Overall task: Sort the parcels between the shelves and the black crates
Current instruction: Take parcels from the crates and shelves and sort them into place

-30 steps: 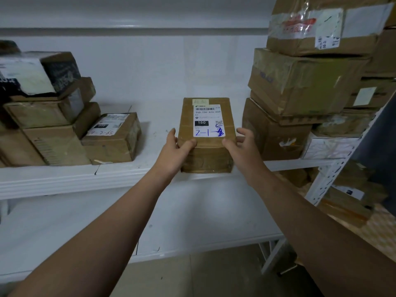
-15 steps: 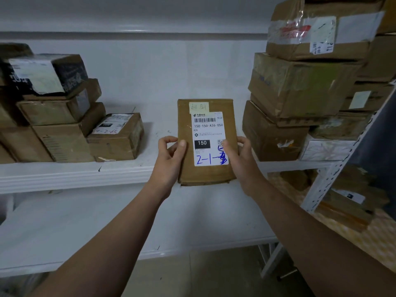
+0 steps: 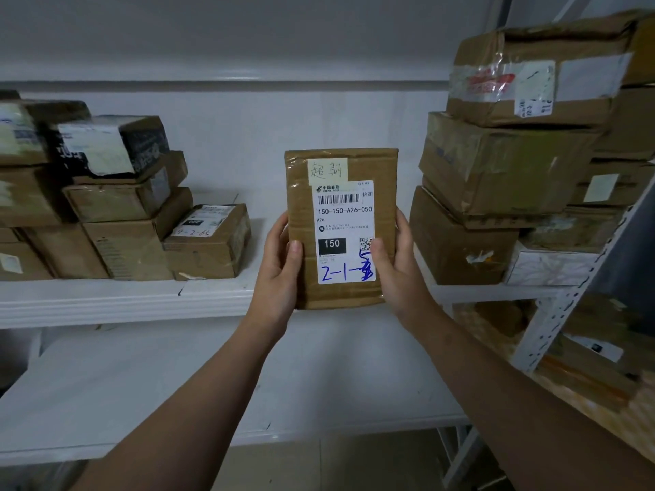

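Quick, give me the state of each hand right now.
Left hand: grips the left edge of the labelled cardboard parcel.
Right hand: grips the same parcel's right edge, thumb on its label.

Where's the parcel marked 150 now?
Centre of head view: parcel held upright between left hand and right hand, before the shelf, between left stack and right stack.

The left hand (image 3: 280,278) and right hand (image 3: 398,274) are bare. The left forearm (image 3: 198,395) and right forearm (image 3: 514,388) are uncovered down to the picture's lower edge. Both thumbnails are short and plain.
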